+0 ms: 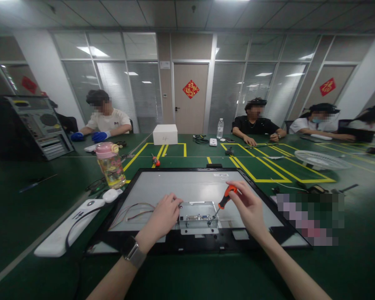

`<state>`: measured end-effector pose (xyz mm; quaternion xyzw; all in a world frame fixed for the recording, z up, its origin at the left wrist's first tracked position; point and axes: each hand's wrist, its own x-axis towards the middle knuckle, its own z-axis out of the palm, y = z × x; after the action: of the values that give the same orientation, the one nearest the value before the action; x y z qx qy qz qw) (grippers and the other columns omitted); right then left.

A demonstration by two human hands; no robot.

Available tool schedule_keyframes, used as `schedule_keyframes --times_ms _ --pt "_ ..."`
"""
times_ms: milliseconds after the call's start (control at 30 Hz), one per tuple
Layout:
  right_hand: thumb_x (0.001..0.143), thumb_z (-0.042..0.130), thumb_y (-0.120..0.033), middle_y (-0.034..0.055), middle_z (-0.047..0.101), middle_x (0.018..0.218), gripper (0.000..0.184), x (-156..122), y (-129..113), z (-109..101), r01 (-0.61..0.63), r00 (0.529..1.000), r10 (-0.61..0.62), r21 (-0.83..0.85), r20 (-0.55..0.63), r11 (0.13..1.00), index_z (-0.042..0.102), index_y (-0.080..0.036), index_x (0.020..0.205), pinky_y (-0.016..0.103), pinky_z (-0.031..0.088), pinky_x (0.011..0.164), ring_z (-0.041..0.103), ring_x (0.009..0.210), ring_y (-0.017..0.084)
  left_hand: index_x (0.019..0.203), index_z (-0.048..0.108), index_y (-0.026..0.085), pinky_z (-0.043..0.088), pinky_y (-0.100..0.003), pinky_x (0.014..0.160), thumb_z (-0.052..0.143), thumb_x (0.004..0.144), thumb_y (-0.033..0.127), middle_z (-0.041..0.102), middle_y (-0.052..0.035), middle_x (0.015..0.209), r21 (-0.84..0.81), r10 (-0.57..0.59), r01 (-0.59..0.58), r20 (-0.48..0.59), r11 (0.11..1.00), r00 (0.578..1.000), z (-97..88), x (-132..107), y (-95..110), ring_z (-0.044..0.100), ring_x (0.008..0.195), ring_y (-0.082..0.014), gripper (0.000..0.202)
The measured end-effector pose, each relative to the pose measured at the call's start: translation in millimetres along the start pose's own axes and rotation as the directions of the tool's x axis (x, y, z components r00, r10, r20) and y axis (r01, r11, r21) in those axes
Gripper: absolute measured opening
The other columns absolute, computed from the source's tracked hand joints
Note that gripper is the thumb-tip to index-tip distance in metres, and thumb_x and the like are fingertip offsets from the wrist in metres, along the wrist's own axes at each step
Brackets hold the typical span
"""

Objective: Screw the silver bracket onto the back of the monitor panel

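A flat monitor panel (187, 183) lies face down on the green table, its back to me. Near its lower middle sits a small metal board cover (198, 216) with port connectors. My left hand (162, 218) rests on the cover's left edge, fingers curled against it. My right hand (248, 208) is closed on an orange-handled screwdriver (226, 196), whose tip points down at the cover's right side. Thin coloured wires (134, 212) run over the panel to the left of my left hand.
A pink-lidded bottle (110, 164) stands at the panel's left, with a white plastic cover (65, 229) and cable below it. A computer case (28, 125), white box (165, 134), second screwdriver (155, 160) and fan grille (320, 159) lie further off. Several people sit across the table.
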<state>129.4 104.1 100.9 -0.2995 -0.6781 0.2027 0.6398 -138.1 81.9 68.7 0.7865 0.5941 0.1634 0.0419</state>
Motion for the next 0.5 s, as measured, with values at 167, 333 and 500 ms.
schedule_keyframes --times_ms 167,333,500 --pt "0.095 0.056 -0.029 0.0070 0.072 0.104 0.029 0.2 0.8 -3.0 -0.033 0.998 0.033 0.016 0.049 0.999 0.069 -0.026 0.120 0.038 0.054 0.087 0.067 0.098 0.023 0.119 0.064 0.017 0.044 -0.038 0.098 0.037 0.094 0.014 0.060 -0.0096 0.113 -0.006 0.004 -0.004 0.006 1.000 1.000 0.6 -0.1 -1.1 0.055 0.108 -0.0233 0.038" --pt "0.087 0.068 -0.032 0.0065 0.069 0.099 0.021 0.6 0.5 -2.2 -0.056 0.998 0.056 0.014 -0.002 0.998 0.075 -0.025 0.106 0.033 0.056 0.076 0.066 0.088 0.022 0.119 0.064 0.017 0.044 -0.038 0.098 0.036 0.094 0.014 0.060 -0.0097 0.112 -0.006 0.005 -0.005 -0.002 1.000 1.000 0.2 -0.6 -0.5 0.055 0.107 -0.0228 0.038" --pt "0.096 0.055 -0.035 0.0072 0.073 0.107 0.034 -0.7 3.7 -2.6 -0.129 0.989 0.122 0.091 0.079 0.988 0.065 -0.027 0.128 0.042 0.055 0.088 0.069 0.096 0.024 0.120 0.064 0.019 0.045 -0.038 0.097 0.037 0.094 0.013 0.060 -0.0091 0.112 -0.006 0.006 -0.006 -0.001 1.000 1.000 1.5 -0.1 -2.2 0.056 0.106 -0.0227 0.038"
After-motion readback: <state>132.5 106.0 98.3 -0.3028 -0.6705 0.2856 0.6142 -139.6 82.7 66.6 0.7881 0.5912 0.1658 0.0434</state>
